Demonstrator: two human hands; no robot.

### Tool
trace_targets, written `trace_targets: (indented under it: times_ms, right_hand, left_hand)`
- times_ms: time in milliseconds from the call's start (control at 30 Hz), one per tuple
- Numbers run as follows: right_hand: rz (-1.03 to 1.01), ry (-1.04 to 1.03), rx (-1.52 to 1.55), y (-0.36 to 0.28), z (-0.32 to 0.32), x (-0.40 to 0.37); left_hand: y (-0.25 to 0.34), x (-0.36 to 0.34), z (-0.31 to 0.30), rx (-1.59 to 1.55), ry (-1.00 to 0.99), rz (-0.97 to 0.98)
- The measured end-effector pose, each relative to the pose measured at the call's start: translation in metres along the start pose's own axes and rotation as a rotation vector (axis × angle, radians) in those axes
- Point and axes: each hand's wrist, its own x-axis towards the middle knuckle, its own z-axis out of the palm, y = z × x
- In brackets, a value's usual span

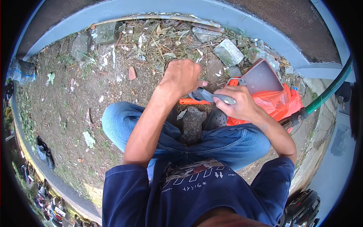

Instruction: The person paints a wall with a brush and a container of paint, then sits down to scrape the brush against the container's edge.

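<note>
My right hand (239, 102) is closed around the grey handle of a short tool (206, 95) that has a pale, flat metallic part. The tool points left, towards my other hand; its exact kind does not show. My left hand (184, 76) is a fist with the thumb towards the tool's dark end, and what lies inside its fingers is hidden. Just below the tool is a bright orange bar-like piece (188, 101), partly covered. Between my legs stands a rough grey stone block (193, 126), with a grey perforated shoe (216, 120) at its right.
A reddish-brown plastic container (262, 77) rests by an orange plastic bag (274, 104) on the right. A green hose-like tube (327, 92) curves at far right. Stones (228, 52) and dry plant litter lie along the low wall (242, 19); a brick piece (132, 73) is nearer.
</note>
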Motion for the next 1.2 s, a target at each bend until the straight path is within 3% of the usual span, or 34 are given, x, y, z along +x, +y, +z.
trace_targets:
  times_ms: [1200]
  right_hand:
    - [0.015, -0.088, -0.017, 0.009, 0.003, 0.0]
  left_hand:
    - [0.001, -0.001, 0.001, 0.005, 0.025, -0.01]
